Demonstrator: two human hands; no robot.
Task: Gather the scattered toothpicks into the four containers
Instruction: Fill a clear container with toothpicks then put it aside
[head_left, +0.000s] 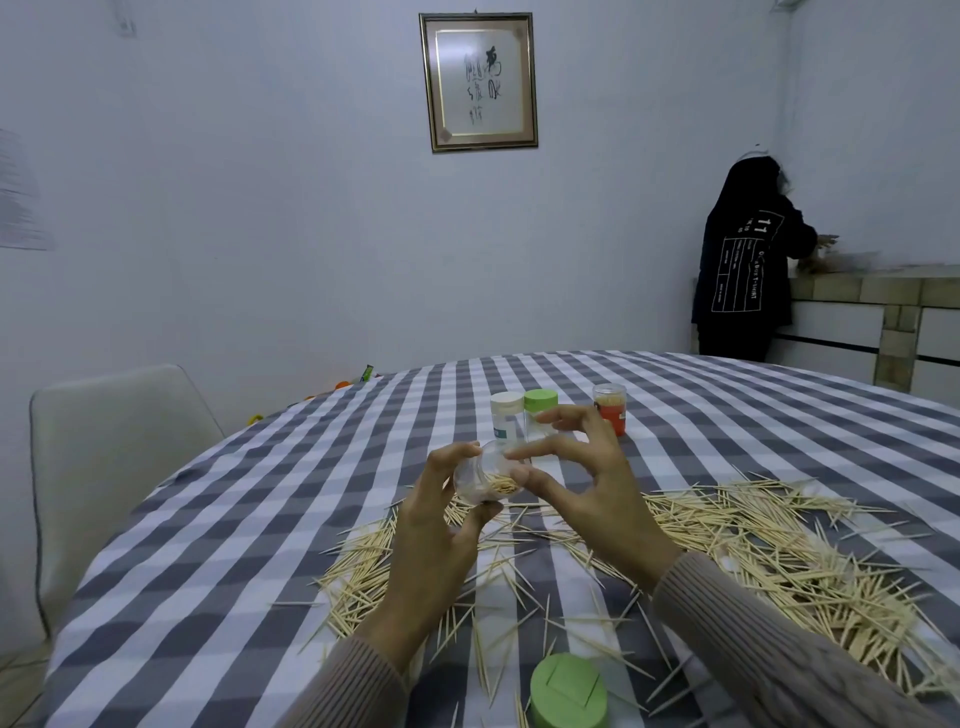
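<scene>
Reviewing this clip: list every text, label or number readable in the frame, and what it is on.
"11": back of the black top worn by the person at the counter.
"T-SHIRT": vertical print on that top; the rest is too small.
Framed calligraphy: brush characters, not legible.
White-lidded container: teal label, blurred.
Red-labelled container: unreadable.

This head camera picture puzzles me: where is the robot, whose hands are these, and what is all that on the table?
There is no robot. A person wears a camera on the head, so you look down at their own two hands. The left hand holds a clear container, tipped on its side, with some toothpicks inside. The right hand is at its mouth, fingers spread. Loose toothpicks lie scattered over the checked tablecloth. A green lid lies nearest the camera. Behind the hands stand three more containers: white-capped, green-capped and red.
</scene>
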